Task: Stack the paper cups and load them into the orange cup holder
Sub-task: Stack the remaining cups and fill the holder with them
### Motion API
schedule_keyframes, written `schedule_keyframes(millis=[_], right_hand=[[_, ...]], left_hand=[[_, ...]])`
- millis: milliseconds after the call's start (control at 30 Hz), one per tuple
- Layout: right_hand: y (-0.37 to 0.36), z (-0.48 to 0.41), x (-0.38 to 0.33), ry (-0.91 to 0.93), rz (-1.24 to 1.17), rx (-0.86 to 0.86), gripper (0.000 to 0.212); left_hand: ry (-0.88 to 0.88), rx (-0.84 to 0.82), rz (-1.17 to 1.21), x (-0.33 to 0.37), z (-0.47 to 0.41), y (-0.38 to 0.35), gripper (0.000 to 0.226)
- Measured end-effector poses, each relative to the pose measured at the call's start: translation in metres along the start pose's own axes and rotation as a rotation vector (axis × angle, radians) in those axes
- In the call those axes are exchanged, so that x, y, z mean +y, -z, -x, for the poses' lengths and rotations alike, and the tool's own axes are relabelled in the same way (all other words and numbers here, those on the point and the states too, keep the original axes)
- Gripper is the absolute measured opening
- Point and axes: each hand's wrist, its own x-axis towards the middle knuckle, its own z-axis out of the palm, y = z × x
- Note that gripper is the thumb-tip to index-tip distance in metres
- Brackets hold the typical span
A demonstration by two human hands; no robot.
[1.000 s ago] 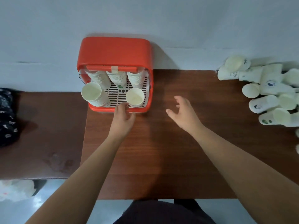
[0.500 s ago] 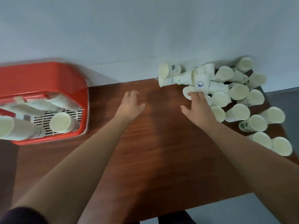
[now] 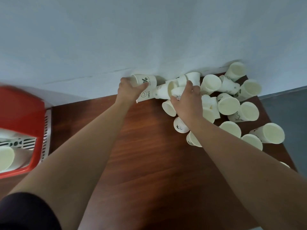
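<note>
**Both hands in the cup pile**

Your left hand [image 3: 131, 90] had closed around the "%" cup [image 3: 146, 81] lying against the wall [image 3: 149, 39], thumb across its side. Your right hand [image 3: 187, 100] reached into the heap of paper cups [image 3: 229, 103] at the table's [image 3: 149, 163] far right, fingers curled over a cup [image 3: 177, 92] there; whether it was truly gripped, you could not tell. The orange cup holder [image 3: 20, 113] sat well apart, at the left edge.
</note>
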Motion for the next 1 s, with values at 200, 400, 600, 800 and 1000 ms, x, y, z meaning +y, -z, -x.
schedule_keyframes(millis=[200,400,600,800,1000], right_hand=[[-0.006,-0.004,0.007,-0.005,-0.1,-0.044,0.056],[0.012,0.02,-0.015,-0.005,-0.339,-0.051,0.063],[0.021,0.065,-0.071,0.019,-0.439,-0.118,0.069],[0.01,0.131,-0.155,0.097,-0.512,-0.209,0.072],[-0.015,0.198,-0.236,0.176,-0.558,-0.274,0.064]], left_hand=[[-0.062,0.075,0.023,-0.009,-0.002,-0.007,0.067],[-0.092,0.044,0.166,-0.02,0.04,0.03,0.075],[-0.111,0.026,0.208,-0.066,0.104,0.109,0.054],[-0.087,0.055,0.297,-0.123,0.173,0.213,0.052],[-0.088,0.225,0.207,-0.19,0.218,0.319,0.063]])
